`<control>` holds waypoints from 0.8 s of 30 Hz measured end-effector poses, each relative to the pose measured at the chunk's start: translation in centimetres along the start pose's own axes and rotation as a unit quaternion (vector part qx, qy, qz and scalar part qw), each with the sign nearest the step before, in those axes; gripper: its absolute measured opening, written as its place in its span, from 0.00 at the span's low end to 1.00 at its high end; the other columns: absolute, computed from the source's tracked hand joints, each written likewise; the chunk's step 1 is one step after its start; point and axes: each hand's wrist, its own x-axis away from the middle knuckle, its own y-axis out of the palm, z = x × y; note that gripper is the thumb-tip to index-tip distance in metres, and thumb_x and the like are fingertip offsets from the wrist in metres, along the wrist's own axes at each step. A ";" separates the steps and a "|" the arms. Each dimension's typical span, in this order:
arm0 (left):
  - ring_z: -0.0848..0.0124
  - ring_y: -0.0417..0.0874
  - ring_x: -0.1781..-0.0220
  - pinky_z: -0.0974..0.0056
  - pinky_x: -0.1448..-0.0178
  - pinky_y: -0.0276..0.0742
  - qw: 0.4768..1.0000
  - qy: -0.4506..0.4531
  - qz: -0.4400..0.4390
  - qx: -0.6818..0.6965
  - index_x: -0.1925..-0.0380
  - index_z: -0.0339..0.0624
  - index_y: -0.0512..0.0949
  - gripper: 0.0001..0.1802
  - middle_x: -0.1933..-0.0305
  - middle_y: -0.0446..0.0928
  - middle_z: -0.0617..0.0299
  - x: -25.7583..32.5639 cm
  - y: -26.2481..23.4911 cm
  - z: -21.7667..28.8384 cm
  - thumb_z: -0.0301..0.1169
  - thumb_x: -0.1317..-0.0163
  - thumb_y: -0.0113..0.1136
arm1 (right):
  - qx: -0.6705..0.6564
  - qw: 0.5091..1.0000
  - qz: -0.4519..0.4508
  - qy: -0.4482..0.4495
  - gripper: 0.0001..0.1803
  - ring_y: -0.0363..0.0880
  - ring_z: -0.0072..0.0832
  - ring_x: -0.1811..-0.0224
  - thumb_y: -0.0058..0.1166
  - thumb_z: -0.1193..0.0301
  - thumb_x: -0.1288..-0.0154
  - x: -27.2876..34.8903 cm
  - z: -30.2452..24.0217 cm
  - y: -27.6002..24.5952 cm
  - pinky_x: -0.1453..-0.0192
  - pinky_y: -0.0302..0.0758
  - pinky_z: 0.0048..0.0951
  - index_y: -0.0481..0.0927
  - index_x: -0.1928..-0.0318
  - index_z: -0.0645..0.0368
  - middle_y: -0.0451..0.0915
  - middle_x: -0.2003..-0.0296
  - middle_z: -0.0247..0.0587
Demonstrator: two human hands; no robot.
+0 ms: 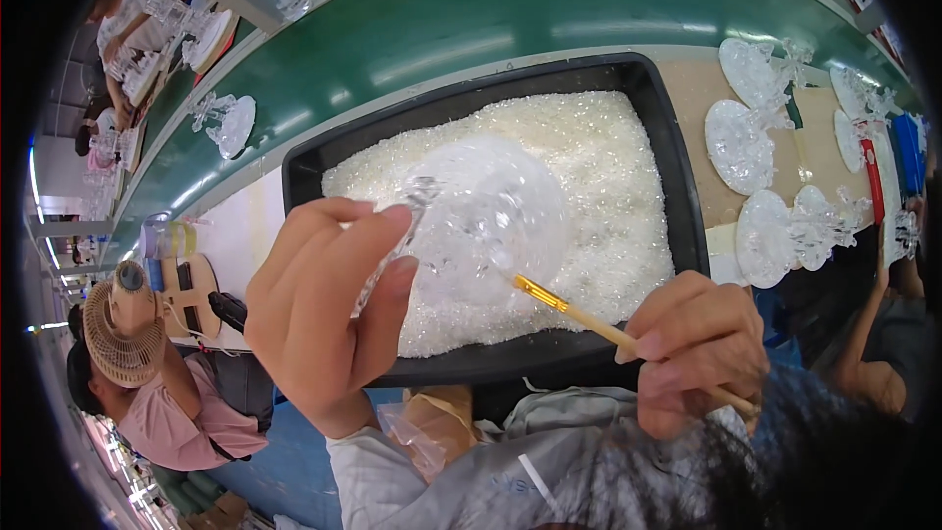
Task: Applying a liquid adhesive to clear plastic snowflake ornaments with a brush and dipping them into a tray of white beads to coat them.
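A green belt (432, 39) runs along the far side. Nearer, a black tray (684, 196) holds white granules (613, 157). Above them, the left hand (319, 304) pinches a clear round ornament (481, 206); the right hand (702, 348) grips a thin brush (594, 325), its tip at the ornament's near side.

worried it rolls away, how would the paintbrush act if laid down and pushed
The paintbrush may roll, since its slim handle looks rounded. It is probably light, as it looks thin in the right hand. The handle is likely stiff: it shows no sag between that hand and the gold ferrule.
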 end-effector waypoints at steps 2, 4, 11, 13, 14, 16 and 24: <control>0.60 0.75 0.78 0.56 0.64 0.81 1.000 -0.013 -0.016 -0.006 0.63 0.30 0.80 0.13 0.77 0.76 0.56 0.0 -0.2 0.1 0.16 0.52 0.67 | -0.005 0.997 -0.078 0.012 0.11 0.82 0.37 0.75 0.65 0.82 0.57 -0.9 -0.1 -0.3 0.74 0.78 0.29 0.83 0.68 0.65 0.82 0.68 0.53; 0.56 0.76 0.75 0.54 0.63 0.81 0.999 -0.013 -0.027 -0.015 0.63 0.31 0.77 0.13 0.71 0.79 0.55 0.4 0.2 0.1 0.21 0.48 0.69 | -0.008 0.993 -0.120 0.024 0.11 0.82 0.36 0.76 0.67 0.81 0.56 -1.2 0.3 0.3 0.75 0.78 0.28 0.82 0.69 0.65 0.82 0.68 0.53; 0.54 0.77 0.73 0.55 0.66 0.80 1.000 -0.013 -0.024 0.012 0.64 0.32 0.76 0.14 0.69 0.79 0.55 0.7 0.6 0.3 0.22 0.50 0.69 | 0.022 0.990 -0.141 0.015 0.16 0.80 0.31 0.81 0.62 0.83 0.69 -1.0 1.7 2.7 0.80 0.74 0.24 0.80 0.70 0.68 0.80 0.74 0.52; 0.55 0.77 0.73 0.57 0.69 0.77 0.999 -0.002 -0.032 0.009 0.65 0.32 0.77 0.13 0.70 0.79 0.56 0.7 0.6 0.2 0.22 0.50 0.69 | 0.046 0.990 -0.133 0.008 0.16 0.80 0.31 0.81 0.62 0.83 0.69 -0.9 1.8 3.0 0.80 0.74 0.24 0.81 0.71 0.68 0.81 0.74 0.52; 0.55 0.77 0.73 0.57 0.69 0.77 0.999 -0.002 -0.033 0.011 0.65 0.32 0.77 0.13 0.70 0.79 0.56 0.8 0.7 0.1 0.22 0.50 0.69 | 0.069 0.990 -0.125 0.000 0.15 0.80 0.31 0.81 0.63 0.83 0.69 -0.8 1.9 3.1 0.80 0.74 0.24 0.81 0.71 0.68 0.81 0.75 0.52; 0.57 0.76 0.75 0.58 0.73 0.74 1.000 -0.010 -0.005 0.012 0.66 0.32 0.76 0.11 0.71 0.79 0.56 1.0 0.8 0.1 0.23 0.48 0.67 | 0.049 0.991 -0.122 0.002 0.14 0.79 0.31 0.81 0.62 0.83 0.68 -0.8 1.9 3.0 0.81 0.74 0.24 0.81 0.72 0.68 0.81 0.75 0.52; 0.68 0.78 0.70 0.66 0.64 0.73 0.996 -0.079 -0.044 -0.023 0.60 0.30 0.74 0.18 0.67 0.79 0.50 1.6 0.1 1.1 0.38 0.28 0.55 | 0.058 0.986 -0.158 -0.005 0.09 0.81 0.35 0.80 0.69 0.80 0.58 -0.6 1.5 2.4 0.79 0.76 0.27 0.83 0.72 0.67 0.82 0.73 0.51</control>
